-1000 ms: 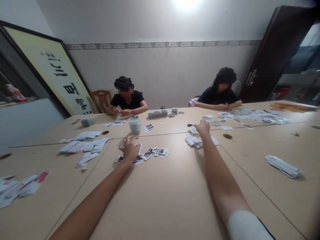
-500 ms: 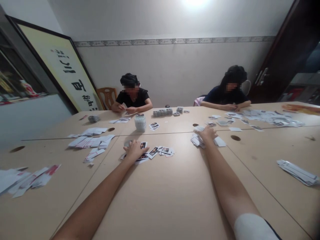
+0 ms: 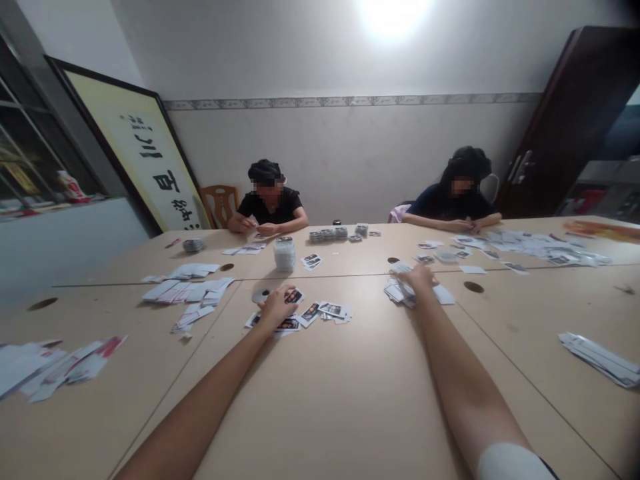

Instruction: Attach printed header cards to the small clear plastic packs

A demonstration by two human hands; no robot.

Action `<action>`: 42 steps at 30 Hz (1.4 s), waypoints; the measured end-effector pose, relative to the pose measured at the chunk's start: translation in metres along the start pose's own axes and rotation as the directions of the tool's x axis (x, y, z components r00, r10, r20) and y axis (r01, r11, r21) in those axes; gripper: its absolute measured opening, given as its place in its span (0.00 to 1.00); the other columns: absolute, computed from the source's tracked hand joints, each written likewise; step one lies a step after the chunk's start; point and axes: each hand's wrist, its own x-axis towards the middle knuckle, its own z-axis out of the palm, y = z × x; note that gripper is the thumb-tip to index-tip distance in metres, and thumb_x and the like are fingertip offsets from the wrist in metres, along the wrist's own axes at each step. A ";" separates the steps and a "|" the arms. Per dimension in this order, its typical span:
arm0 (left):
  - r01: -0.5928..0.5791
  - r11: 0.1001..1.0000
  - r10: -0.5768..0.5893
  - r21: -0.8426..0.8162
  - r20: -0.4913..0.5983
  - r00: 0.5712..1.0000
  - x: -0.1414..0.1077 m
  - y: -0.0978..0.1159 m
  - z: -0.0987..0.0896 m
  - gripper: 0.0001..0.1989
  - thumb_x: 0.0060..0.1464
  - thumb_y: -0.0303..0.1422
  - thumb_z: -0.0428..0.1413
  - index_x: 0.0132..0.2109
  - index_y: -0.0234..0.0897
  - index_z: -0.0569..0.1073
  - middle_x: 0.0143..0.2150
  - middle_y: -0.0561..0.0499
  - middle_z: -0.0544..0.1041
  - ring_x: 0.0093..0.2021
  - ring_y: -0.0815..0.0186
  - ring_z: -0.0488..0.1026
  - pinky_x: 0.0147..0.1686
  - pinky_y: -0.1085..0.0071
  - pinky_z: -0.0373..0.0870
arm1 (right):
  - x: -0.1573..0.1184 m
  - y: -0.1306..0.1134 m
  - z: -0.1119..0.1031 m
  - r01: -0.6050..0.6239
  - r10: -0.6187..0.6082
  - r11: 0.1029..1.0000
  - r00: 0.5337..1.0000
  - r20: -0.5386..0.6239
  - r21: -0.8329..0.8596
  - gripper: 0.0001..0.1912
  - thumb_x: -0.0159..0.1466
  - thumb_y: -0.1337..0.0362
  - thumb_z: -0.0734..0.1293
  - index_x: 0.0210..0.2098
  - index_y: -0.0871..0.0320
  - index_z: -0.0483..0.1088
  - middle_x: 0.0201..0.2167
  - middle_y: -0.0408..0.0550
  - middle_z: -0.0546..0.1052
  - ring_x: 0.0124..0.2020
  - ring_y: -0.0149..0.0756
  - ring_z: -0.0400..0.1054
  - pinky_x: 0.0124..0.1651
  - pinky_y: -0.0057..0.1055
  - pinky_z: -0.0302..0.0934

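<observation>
My left hand [image 3: 280, 307] is on a dark-printed card [image 3: 293, 297] at the left of the pile in front of me, its fingers curled at the card. Under and beside it lie several more printed cards [image 3: 310, 313]. Over at the right, my right hand [image 3: 420, 279] reaches onto a loose stack of white papers [image 3: 400, 291], fingers bent down on its top; what they pinch, if anything, is too small to make out. A grey disc [image 3: 261, 295] lies just left of my left hand.
A tall stack of cards [image 3: 285, 255] stands beyond my left hand. White paper piles [image 3: 187, 290] lie at left, a bundle [image 3: 597, 357] at right. Two people sit across the table [image 3: 340, 400], with more card stacks [image 3: 327, 234] and scattered papers [image 3: 530, 243] near them.
The view has tilted up slightly, so everything sits lower. My left hand has shifted a little to the right, uncovering the grey disc. My right hand remains at the white papers.
</observation>
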 end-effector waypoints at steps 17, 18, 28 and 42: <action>-0.363 0.733 0.360 -0.575 -0.124 0.925 0.000 0.090 -0.143 0.27 0.33 0.43 0.74 0.41 0.35 0.81 0.39 0.45 0.84 0.39 0.56 0.81 0.36 0.67 0.76 | -0.022 -0.055 0.011 0.511 -0.624 0.773 0.718 0.308 0.376 0.18 0.69 0.61 0.70 0.57 0.59 0.71 0.56 0.53 0.74 0.52 0.44 0.73 0.53 0.47 0.71; -0.397 0.686 0.382 -0.609 -0.163 0.910 -0.008 0.099 -0.155 0.26 0.33 0.42 0.74 0.41 0.37 0.81 0.39 0.45 0.85 0.39 0.57 0.81 0.35 0.68 0.76 | -0.027 -0.058 0.015 0.532 -0.661 0.746 0.662 0.354 0.400 0.17 0.69 0.61 0.70 0.56 0.59 0.71 0.56 0.53 0.74 0.53 0.44 0.73 0.53 0.47 0.71; -0.456 0.622 0.506 -0.637 -0.117 0.854 -0.058 0.146 -0.148 0.14 0.43 0.35 0.71 0.41 0.40 0.86 0.36 0.48 0.83 0.38 0.64 0.77 0.41 0.70 0.74 | -0.068 -0.090 -0.012 0.484 -0.803 0.591 0.431 0.413 0.645 0.24 0.61 0.61 0.76 0.55 0.52 0.73 0.64 0.56 0.71 0.63 0.48 0.68 0.62 0.46 0.66; -0.479 0.610 0.569 -0.632 -0.072 0.819 -0.057 0.140 -0.152 0.23 0.46 0.38 0.71 0.50 0.38 0.80 0.45 0.44 0.80 0.48 0.57 0.77 0.43 0.65 0.74 | -0.172 -0.143 -0.124 0.354 -0.911 0.350 0.344 0.228 0.867 0.09 0.60 0.59 0.73 0.28 0.57 0.74 0.24 0.41 0.78 0.27 0.29 0.75 0.30 0.27 0.66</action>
